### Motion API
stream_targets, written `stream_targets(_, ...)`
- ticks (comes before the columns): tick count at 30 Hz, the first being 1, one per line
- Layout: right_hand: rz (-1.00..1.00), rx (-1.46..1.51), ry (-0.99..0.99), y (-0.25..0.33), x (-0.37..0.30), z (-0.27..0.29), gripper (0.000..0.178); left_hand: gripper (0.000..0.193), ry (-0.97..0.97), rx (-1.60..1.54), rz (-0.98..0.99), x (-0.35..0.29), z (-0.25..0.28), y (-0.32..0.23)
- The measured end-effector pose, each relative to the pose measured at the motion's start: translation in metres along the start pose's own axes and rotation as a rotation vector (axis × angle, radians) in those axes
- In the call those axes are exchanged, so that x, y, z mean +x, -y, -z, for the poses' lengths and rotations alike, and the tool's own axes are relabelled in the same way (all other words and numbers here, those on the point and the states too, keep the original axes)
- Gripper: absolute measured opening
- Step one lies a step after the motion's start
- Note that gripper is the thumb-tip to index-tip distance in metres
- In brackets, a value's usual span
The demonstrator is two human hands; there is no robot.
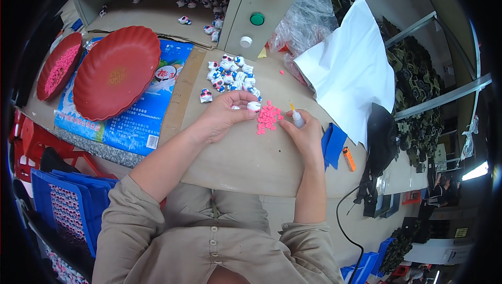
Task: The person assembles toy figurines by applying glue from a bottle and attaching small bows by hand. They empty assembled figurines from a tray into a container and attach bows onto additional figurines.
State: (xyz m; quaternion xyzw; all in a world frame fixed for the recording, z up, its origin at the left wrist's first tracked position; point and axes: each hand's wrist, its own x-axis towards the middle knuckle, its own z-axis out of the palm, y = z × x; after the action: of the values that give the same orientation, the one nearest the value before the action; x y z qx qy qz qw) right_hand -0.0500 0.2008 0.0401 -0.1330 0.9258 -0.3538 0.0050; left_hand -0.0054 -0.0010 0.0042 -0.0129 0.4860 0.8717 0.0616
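Observation:
My left hand (219, 117) is closed on a small white figurine (254, 106), pinched between thumb and fingers at the left edge of a heap of small pink pieces (267, 118). On the heap's other side, my right hand (307, 140) grips a small white dropper bottle (298, 120) with a thin yellow tip pointing up. My right thumb and fingertip come close to the pink pieces; whether they also pinch one is too small to tell. Beyond my left hand lies a pile of white, blue and pink cat-like figurines (230, 72), with a single figurine (206, 95) apart.
A grey metal box (243, 22) with red and green buttons stands behind, many figurines inside. Left are a red scalloped dish (117, 69) and a dish of pink pieces (52, 88). Right lie white sheeting (350, 75), a blue cloth (333, 145) and an orange lighter (349, 159).

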Motion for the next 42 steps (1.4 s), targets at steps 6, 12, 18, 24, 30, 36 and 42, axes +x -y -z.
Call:
stream_targets(6,0.196,-0.168,-0.067,-0.016,0.005,-0.010,0.021,0.030,0.016,0.021,0.070,-0.001,-0.005,-0.003)
stream_targets(12,0.057,0.252,-0.061,-0.003,0.001,-0.005,0.014,0.028,0.016,0.148,-0.001,-0.001,-0.009,0.000)
stream_targets(18,-0.075,0.897,0.141,0.015,-0.011,-0.023,0.013,0.031,0.066,0.267,-0.064,-0.001,-0.013,0.002)
stream_targets(24,-0.103,0.926,0.204,0.016,-0.011,-0.030,0.014,0.031,0.095,0.379,-0.061,-0.004,-0.014,-0.001)
stream_targets(30,-0.115,0.879,0.194,0.016,-0.010,-0.031,0.014,0.030,0.109,0.364,-0.052,-0.005,-0.014,0.000)
stream_targets(36,-0.041,0.846,0.110,0.013,-0.013,-0.043,0.015,0.031,0.145,0.348,-0.096,-0.008,-0.012,0.002)
stream_targets(42,0.022,0.775,0.084,0.012,-0.012,-0.046,0.015,0.030,0.105,0.436,-0.079,-0.005,-0.014,0.002)
